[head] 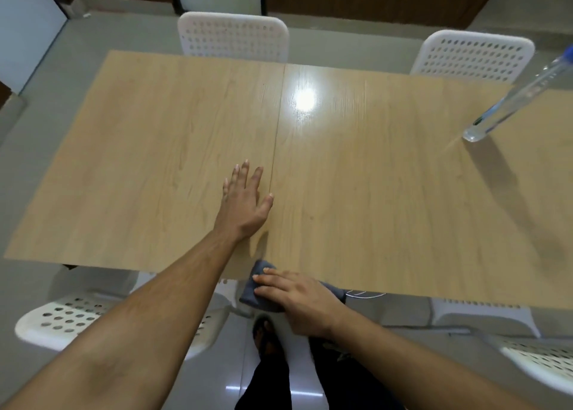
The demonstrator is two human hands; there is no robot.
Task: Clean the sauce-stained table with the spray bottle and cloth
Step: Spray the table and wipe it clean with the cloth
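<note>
A light wooden table (387,177) fills the middle of the view, with a seam down its centre and no stain that I can make out. My left hand (245,200) lies flat on the tabletop with its fingers spread, just left of the seam. At the near edge my right hand (294,298) presses a dark grey cloth (259,295) with straight fingers; the cloth hangs partly over the edge. A clear spray bottle (511,99) with a blue top stands at the far right of the table.
Two white perforated chairs (232,37) (474,54) stand behind the table's far edge. More white chairs (62,319) (539,363) sit on my side, left and right. My legs and a foot (266,338) show on the glossy grey floor below.
</note>
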